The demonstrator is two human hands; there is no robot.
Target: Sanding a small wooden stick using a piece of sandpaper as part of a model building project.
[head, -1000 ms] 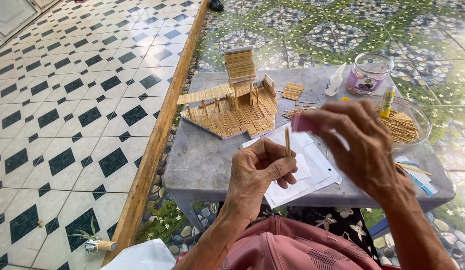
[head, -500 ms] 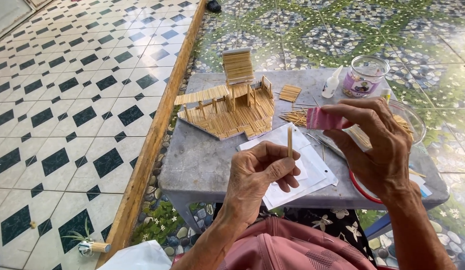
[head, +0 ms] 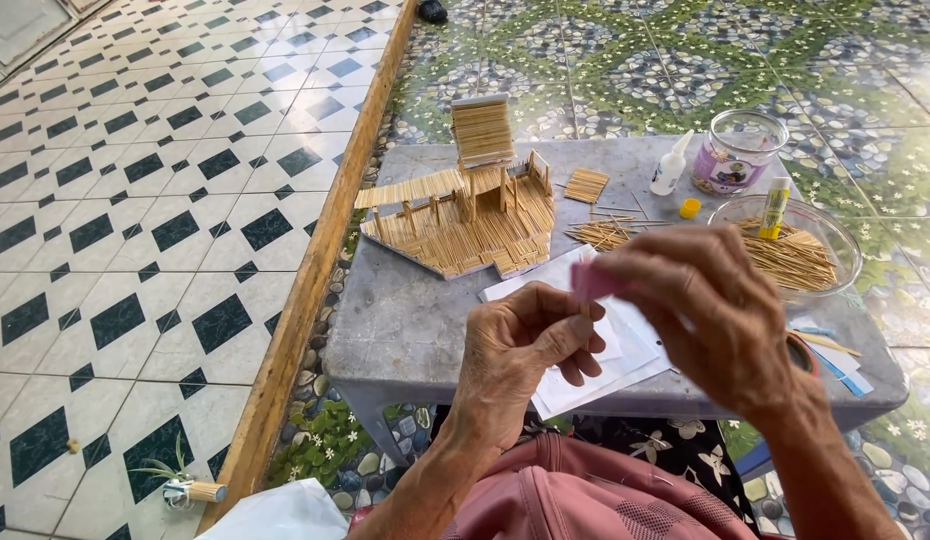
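Observation:
My left hand [head: 520,352] pinches a thin wooden stick between thumb and fingers, just above white paper sheets [head: 625,340]. My right hand [head: 710,310] holds a small pink piece [head: 592,280] against the top of that stick. Both hands hover over the near edge of a small grey table [head: 405,320]. Behind them stands a model house [head: 465,205] built of wooden sticks, with a slanted roof panel on top.
A clear bowl [head: 800,250] of sticks holds a yellow glue stick [head: 774,207]. A glass jar [head: 737,152], a white glue bottle [head: 671,165], a yellow cap [head: 690,208] and loose sticks [head: 600,233] lie at the back. Tiled floor lies left beyond a wooden border [head: 305,290].
My right hand has come left and down, bringing the pink piece onto the top of the stick. My left hand has stayed nearly still with the stick.

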